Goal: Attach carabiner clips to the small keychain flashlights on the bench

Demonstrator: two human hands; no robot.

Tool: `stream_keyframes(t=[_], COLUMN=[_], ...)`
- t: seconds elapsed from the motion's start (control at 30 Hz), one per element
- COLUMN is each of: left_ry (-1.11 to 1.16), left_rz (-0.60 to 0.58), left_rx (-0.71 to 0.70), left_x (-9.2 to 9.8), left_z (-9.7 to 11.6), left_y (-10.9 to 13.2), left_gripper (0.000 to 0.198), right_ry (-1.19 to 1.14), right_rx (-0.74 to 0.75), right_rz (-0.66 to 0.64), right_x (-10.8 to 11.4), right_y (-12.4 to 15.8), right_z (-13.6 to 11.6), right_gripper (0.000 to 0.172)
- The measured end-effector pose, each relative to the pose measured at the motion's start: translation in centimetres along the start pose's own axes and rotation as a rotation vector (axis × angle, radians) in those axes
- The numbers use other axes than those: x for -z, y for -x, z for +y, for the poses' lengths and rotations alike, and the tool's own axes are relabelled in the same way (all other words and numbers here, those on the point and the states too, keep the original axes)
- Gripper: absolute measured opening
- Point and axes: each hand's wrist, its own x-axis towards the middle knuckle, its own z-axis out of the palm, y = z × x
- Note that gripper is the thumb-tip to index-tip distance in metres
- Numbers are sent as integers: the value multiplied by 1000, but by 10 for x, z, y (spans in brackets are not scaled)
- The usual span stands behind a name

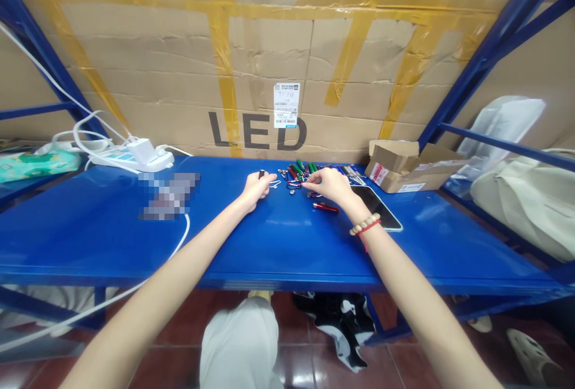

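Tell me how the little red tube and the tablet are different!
The red tube is small and narrow; the tablet is broad and flat. The red tube is shiny red, while the tablet has a dark screen with a pale edge. The right wrist partly hides the tablet, but not the red tube. Both lie on the blue table.

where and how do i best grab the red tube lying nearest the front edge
Probably pinch the red tube at mid-length, from above and the near side: it lies flat, slim, roughly crosswise, nearer the front of the blue table than the pile.
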Motion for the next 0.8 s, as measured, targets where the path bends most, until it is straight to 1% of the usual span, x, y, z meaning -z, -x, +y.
stream_keyframes(t=[0.1,0.17,0.3,0.37,0.4,0.47,0.53,0.57,0.6,0.67,0.73,0.8], left_ry=[16,30,41,34,31,26,23,22,21,21,24,29], left_rz=[27,62,146,174,186,197,201,199,197,194,188,188], left_rx=[-10,-23,-58,-78,-85,-88,-86,-84,-81,-74,-65,-58], left_x=[1,2,3,4,4,5,5,5,5,5,4,4], left_z=[-2,-4,-6,-7,-7,-8,-8,-8,-8,-8,-6,-5], left_y=[-3,-5,-8,-9,-10,-11,-11,-11,-11,-10,-9,-8], left_gripper=[37,36,34,34,33,32,31,31,31,33,33,32], right_ry=[30,39,8,-2,-2,3,-12,-37,-73,-161,-226,-236], right_rx=[27,30,52,80,90,104,120,126,129,111,80,37], right_rz=[-73,-87,-15,-2,-20,-97,-169,-178,-166,-103,-16,81], right_x=[-1,-2,-2,-2,-3,-5,-7,-9,-10,-10,-8,-3], right_y=[1,2,3,3,3,2,0,-1,-2,-5,-8,-10], right_z=[-1,-3,-8,-9,-9,-6,-3,0,2,6,11,17], right_gripper=[20,21,25,27,28,28,20,13,10,11,12,15])
